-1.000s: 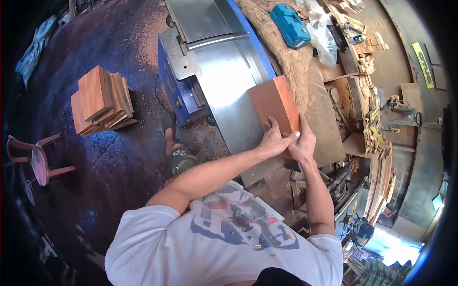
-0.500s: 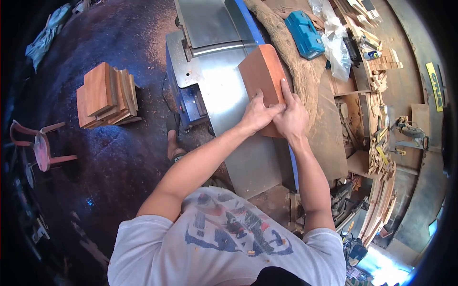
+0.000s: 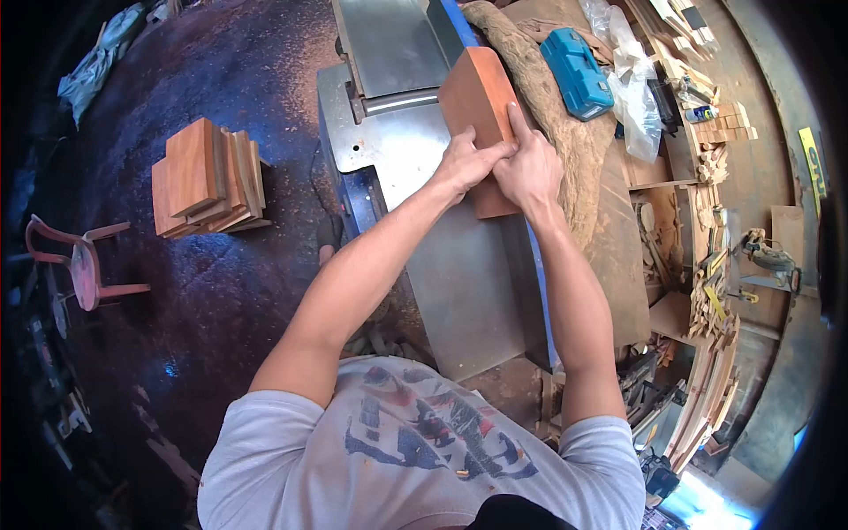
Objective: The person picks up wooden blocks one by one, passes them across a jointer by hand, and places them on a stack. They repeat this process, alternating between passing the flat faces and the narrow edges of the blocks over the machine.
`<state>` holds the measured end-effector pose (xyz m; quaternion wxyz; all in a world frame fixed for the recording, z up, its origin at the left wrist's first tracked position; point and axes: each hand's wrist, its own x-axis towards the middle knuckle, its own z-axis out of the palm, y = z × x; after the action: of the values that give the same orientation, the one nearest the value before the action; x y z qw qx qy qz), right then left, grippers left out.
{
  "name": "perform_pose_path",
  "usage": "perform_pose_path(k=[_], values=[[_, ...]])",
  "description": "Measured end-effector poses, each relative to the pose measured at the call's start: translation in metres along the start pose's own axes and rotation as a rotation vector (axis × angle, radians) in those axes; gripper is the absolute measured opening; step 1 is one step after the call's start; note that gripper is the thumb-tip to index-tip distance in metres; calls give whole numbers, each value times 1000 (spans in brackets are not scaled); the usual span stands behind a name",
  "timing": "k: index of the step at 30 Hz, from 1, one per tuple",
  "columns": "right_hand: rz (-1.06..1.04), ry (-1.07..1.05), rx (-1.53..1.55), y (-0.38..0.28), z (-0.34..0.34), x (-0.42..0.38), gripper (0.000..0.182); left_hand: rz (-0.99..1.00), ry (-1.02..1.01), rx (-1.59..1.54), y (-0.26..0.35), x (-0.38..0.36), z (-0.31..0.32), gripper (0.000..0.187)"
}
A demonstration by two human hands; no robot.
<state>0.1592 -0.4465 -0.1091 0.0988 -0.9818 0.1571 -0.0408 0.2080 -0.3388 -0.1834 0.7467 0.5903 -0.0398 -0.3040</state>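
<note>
A reddish-brown wooden board (image 3: pixel 473 97) stands on edge on the metal bed (image 3: pixel 464 300) of a jointer, along its upright fence (image 3: pixel 527 305). My left hand (image 3: pixel 466 166) presses on the board's left face, its thumb stretched toward the other hand. Over the upper edge lies my right hand (image 3: pixel 533 170), index finger pointing forward along the wood and the other fingers curled and partly hidden. The two hands touch at the thumbs. Just left of the board's front part, the bright cutter slot (image 3: pixel 402 102) crosses the bed.
Stacked boards (image 3: pixel 199 168) stand on the floor at left, near a reddish chair (image 3: pixel 86 269). Right of the fence lie a rough log (image 3: pixel 539 115) and a teal tool case (image 3: pixel 579 75). Shelves at far right hold wood offcuts (image 3: pixel 729 124). Shavings litter the floor.
The board and both hands have moved forward along the fence, and the board now reaches past the cutter slot. The whole view has shifted slightly.
</note>
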Motion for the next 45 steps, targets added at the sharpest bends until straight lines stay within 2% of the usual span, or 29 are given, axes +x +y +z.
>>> perform_pose_path(k=[8,14,15,18,19,26,34,45], values=[[9,-6,-1,-11,4,31,78,-29,-9,-28,21,22,-14,85],[9,12,19,-25,6,62,74,106,18,-63,34,47,-21,71],[-7,27,31,-26,8,68,74,93,72,-52,40,50,-21,58],[-31,31,29,-35,8,86,74,-71,2,131,63,72,-41,51],[-37,30,25,-38,7,91,74,-47,39,251,62,84,-49,46],[-30,2,30,-49,9,121,74,-71,-40,234,74,121,-74,45],[-26,2,41,-61,15,157,75,-52,-35,228,96,140,-87,51],[-23,7,44,-75,21,195,75,-1,-15,131,97,182,-107,47]])
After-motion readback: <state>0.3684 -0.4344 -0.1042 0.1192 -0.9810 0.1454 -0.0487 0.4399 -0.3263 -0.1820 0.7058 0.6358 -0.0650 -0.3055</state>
